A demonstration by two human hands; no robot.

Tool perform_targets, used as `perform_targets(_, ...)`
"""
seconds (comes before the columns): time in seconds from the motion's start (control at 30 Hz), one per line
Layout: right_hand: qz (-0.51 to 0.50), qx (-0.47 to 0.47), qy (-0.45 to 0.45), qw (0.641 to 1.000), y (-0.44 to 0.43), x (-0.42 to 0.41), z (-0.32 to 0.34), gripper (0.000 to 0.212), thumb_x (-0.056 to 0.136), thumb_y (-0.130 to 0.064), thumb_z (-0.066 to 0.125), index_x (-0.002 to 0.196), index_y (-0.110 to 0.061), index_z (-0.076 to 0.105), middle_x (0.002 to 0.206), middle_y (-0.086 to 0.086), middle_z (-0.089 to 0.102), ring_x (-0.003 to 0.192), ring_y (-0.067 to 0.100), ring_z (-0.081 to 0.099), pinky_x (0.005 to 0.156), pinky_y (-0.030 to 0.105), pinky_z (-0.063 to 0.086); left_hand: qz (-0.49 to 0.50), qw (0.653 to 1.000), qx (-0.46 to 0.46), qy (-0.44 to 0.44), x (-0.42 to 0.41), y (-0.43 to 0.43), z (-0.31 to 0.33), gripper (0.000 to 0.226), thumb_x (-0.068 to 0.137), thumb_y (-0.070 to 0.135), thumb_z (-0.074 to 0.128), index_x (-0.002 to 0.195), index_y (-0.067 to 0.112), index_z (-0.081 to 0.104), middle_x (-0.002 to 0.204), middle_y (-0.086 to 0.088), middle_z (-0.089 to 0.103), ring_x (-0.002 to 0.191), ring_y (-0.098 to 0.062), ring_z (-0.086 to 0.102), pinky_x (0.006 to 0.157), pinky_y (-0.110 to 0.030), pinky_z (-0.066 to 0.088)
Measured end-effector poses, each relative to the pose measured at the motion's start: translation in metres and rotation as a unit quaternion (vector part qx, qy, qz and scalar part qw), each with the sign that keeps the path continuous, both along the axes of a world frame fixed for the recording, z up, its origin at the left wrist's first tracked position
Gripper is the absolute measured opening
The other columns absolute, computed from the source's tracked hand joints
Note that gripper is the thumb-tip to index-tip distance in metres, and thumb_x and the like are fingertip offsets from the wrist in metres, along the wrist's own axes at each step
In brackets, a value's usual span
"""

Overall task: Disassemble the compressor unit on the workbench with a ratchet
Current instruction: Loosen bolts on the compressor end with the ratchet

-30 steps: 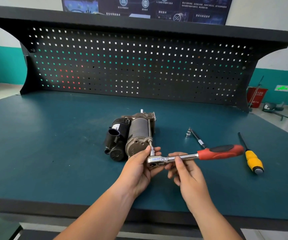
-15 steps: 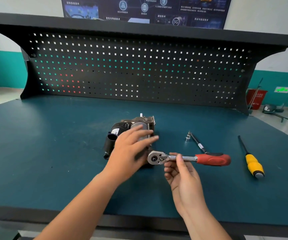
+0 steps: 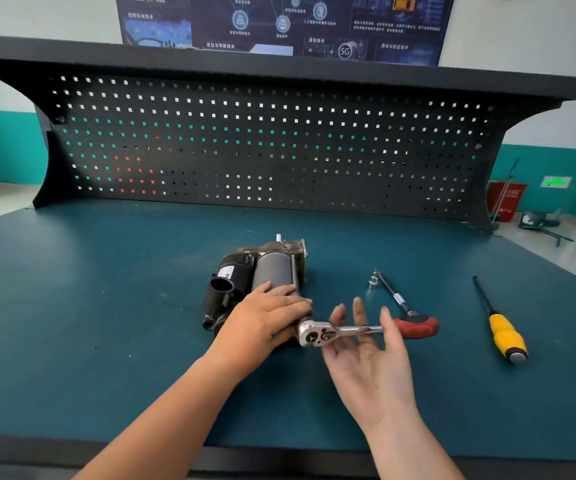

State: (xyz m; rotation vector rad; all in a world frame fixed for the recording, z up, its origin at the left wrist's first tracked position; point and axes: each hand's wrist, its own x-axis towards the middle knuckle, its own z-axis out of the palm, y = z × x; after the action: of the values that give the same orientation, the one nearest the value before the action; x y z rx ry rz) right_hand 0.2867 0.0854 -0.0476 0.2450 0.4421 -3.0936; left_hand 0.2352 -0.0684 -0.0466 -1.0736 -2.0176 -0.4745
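Now that your left hand [image 3: 265, 318] has moved flat onto the compressor [image 3: 274, 266], your right hand [image 3: 371, 370] at 3 o'clock spreads its fingers [image 3: 359, 313] open beneath the ratchet [image 3: 348, 330], likely regripping.

Compressor unit and ratchet at mid-bench

The compressor unit [image 3: 272, 268] lay on its side on the teal workbench [image 3: 106, 306]: a grey cylinder, a black housing with a round port on its left, and a metal bracket at the far end. The left hand [image 3: 265, 320] rested flat on its near end. The ratchet [image 3: 359, 329], chrome with a red-and-black grip, lay level across the spread fingers of the right hand [image 3: 373, 368], its head just beside the unit's near end.
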Motion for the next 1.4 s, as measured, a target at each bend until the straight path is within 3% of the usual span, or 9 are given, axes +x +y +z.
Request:
perform_targets(0.1,-0.042,-0.091,0.02,0.995,-0.009,-0.003,0.005,0.03,0.084,-0.034,0.059,0.064,-0.012,0.054,0.058,-0.003,0.047,0.046,0.011,0.048,0.068,0.027,0.043,0.004,1.0,0.01,-0.023,-0.002,-0.001,-0.004,0.022,0.07,0.007,0.07,0.091,0.003,0.074,0.101,-0.006,0.072,0.099,-0.025,0.067,0.09,-0.034,0.041)
perform_targets(0.2,-0.07,-0.074,0.015,0.995,-0.018,-0.005,0.01,0.046,0.092,-0.036,0.049,0.051,-0.018,0.04,0.051,-0.005,0.032,0.04,0.012,0.034,0.066,0.026,0.036,0.006,0.991,0.094,-0.1,-0.003,-0.002,-0.009,0.035,0.069,-0.007,0.071,0.102,0.001,0.07,0.11,-0.008,0.067,0.106,-0.012,0.056,0.096,-0.019,0.038)
perform_targets(0.27,-0.081,-0.066,0.02,0.994,-0.022,-0.004,0.01,0.048,0.094,-0.035,0.045,0.05,-0.018,0.038,0.051,-0.005,0.031,0.041,0.012,0.033,0.064,0.026,0.034,0.018,0.981,0.147,-0.126,-0.005,-0.002,-0.01,0.042,0.07,-0.011,0.07,0.11,0.001,0.068,0.113,0.0,0.062,0.107,-0.009,0.052,0.097,-0.008,0.035)
perform_targets(0.5,-0.117,-0.069,0.027,0.99,-0.03,-0.004,0.011,0.04,0.098,-0.029,0.035,0.06,-0.018,0.036,0.054,-0.005,0.033,0.043,0.011,0.033,0.061,0.024,0.031,0.053,0.963,0.199,-0.175,-0.01,-0.004,-0.014,0.03,0.077,0.001,0.072,0.107,0.004,0.07,0.117,0.003,0.055,0.109,-0.007,0.053,0.097,-0.001,0.029)
perform_targets(0.63,-0.126,-0.045,0.039,0.99,-0.034,0.0,0.011,0.04,0.099,-0.031,0.035,0.062,-0.018,0.038,0.055,-0.004,0.036,0.044,0.012,0.035,0.063,0.026,0.033,0.044,0.964,0.181,-0.188,-0.008,-0.002,-0.014,0.031,0.08,0.007,0.063,0.111,0.009,0.069,0.117,0.009,0.054,0.11,-0.002,0.049,0.098,-0.005,0.029)
perform_targets(0.83,-0.136,-0.034,0.043,0.989,-0.033,0.005,0.007,0.041,0.099,-0.031,0.036,0.061,-0.018,0.038,0.055,-0.004,0.034,0.044,0.011,0.034,0.065,0.026,0.033,0.039,0.968,0.158,-0.192,-0.01,-0.002,-0.014,0.033,0.079,0.013,0.061,0.111,0.01,0.069,0.111,0.002,0.064,0.107,-0.012,0.052,0.097,-0.028,0.036)
perform_targets(1.4,-0.139,-0.041,0.065,0.987,-0.03,0.003,0.008,0.04,0.098,-0.027,0.037,0.059,-0.018,0.038,0.054,-0.005,0.036,0.044,0.01,0.035,0.063,0.023,0.031,0.027,0.966,0.163,-0.198,-0.01,-0.004,-0.012,0.029,0.086,0.018,0.057,0.11,0.009,0.07,0.11,0.001,0.066,0.108,-0.014,0.055,0.097,-0.02,0.035)
